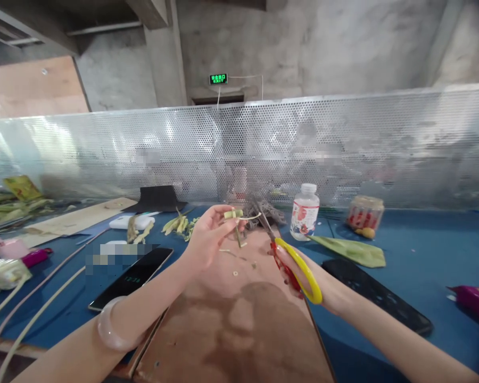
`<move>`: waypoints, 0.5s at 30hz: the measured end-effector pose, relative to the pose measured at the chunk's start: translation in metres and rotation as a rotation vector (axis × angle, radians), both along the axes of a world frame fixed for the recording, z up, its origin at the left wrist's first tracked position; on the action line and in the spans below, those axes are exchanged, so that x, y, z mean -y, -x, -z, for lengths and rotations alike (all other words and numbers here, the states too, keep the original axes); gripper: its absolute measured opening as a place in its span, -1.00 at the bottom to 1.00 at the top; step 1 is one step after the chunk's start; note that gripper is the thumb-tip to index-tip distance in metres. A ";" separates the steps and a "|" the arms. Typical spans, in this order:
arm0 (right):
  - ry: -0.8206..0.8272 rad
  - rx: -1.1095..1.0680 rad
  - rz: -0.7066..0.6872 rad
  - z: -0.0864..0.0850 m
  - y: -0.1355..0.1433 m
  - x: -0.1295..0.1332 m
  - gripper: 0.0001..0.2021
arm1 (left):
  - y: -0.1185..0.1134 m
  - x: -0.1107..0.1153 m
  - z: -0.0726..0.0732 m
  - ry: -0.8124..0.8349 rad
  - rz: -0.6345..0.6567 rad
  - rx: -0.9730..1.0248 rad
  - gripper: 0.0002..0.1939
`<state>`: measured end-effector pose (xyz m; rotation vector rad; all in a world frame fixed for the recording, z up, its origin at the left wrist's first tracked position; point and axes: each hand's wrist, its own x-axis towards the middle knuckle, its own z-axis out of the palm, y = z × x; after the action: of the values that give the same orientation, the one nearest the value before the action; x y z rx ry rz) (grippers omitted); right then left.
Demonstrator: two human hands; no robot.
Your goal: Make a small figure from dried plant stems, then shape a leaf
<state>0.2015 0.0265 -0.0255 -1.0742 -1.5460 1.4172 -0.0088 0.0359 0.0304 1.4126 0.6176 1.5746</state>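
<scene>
My left hand (211, 236) pinches a small pale-green roll of dried leaf (233, 214) between thumb and fingers. A thin strip curls off it to the right, and a short stalk hangs below. A pair of scissors (299, 268) with one yellow and one red handle sits in my right hand (289, 266), fingers through the loops. Its blades point up and away, close to the end of the curled strip; whether they touch it I cannot tell. Small leaf scraps (235, 273) lie on the brown board (191, 330) under my hands.
Left are a black phone (133, 276), cables, dried leaves (178, 224) and a black sheet (156, 199). To the right stand a white-capped bottle (305, 213) and a jar (365, 213), with a flat leaf (349, 250) and a dark phone (377, 295) nearer. Perforated metal screen (123, 154) behind.
</scene>
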 end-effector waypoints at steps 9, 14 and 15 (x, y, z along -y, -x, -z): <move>0.047 -0.092 -0.027 0.007 0.006 -0.001 -0.51 | 0.010 -0.011 0.003 -0.033 -0.169 -0.025 -0.70; 0.021 -0.041 -0.144 0.008 0.010 0.015 -0.51 | 0.015 -0.017 0.004 -0.075 -0.199 -0.038 -0.69; 0.018 -0.039 -0.159 0.008 0.011 0.017 -0.51 | 0.015 -0.017 0.005 -0.083 -0.208 -0.052 -0.69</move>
<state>0.1910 0.0098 -0.0331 -0.9457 -1.6229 1.5519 -0.0234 0.0529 0.0255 1.4937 0.7588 1.7474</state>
